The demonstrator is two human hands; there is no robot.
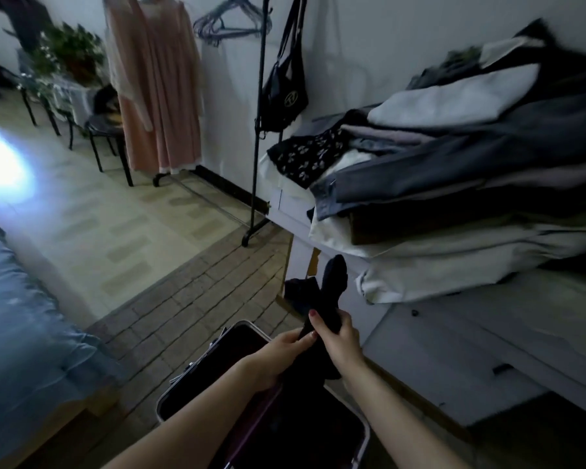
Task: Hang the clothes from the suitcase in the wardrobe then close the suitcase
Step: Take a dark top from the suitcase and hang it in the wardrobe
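Both hands are up over the open suitcase [251, 394], and they have a dark garment [325, 299] between them. The right hand [335, 340] is curled round its middle, thumb across the front, painted nail showing. The left hand [278, 357] pinches the cloth just below that, fingertips touching the right hand's thumb side. The upper end of the garment sticks up past the right hand, floppy and tilted, and the rest hangs down into the suitcase, where it is too dark to follow.

The suitcase lies on the floor with its pale rim [197, 363] showing along the left edge; its inside is black, with a pinkish strap or edge near the left wrist.

To the right, a white cabinet [454, 350] carries a tall heap of folded clothes [454, 164]: whites at the bottom, a grey-blue piece across the middle, a black floral one at the heap's left corner.

Back by the wall stands a black clothes rail [258, 130]. A pink dress [156, 89] hangs at its left end, spare hangers [230, 25] beside it, and a black bag [285, 89] dangles by the right upright.

A blue bedcover [21, 316] fills the left edge of the room.
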